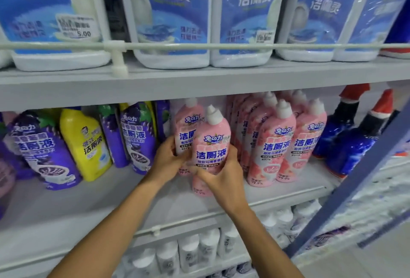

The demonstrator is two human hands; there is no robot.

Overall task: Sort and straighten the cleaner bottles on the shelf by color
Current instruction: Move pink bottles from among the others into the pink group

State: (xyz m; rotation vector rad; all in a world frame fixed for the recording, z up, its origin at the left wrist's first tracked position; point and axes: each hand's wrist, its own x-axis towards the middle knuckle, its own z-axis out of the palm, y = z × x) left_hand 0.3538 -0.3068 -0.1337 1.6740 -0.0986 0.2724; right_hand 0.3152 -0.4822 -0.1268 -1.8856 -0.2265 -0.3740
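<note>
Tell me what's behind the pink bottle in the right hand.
A second pink bottle is just behind it, white cap and upper label showing. The left hand and the front bottle cover its middle; anything deeper is hidden.

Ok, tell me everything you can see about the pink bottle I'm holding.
The pink bottle is glossy plastic, wide at the body and narrowing to a white pointed cap. Its label faces the camera with blue characters. It is about upright near the front of the middle shelf, just ahead of a second bottle like it. The right hand grips its lower right side; the left hand curls round its left side.
</note>
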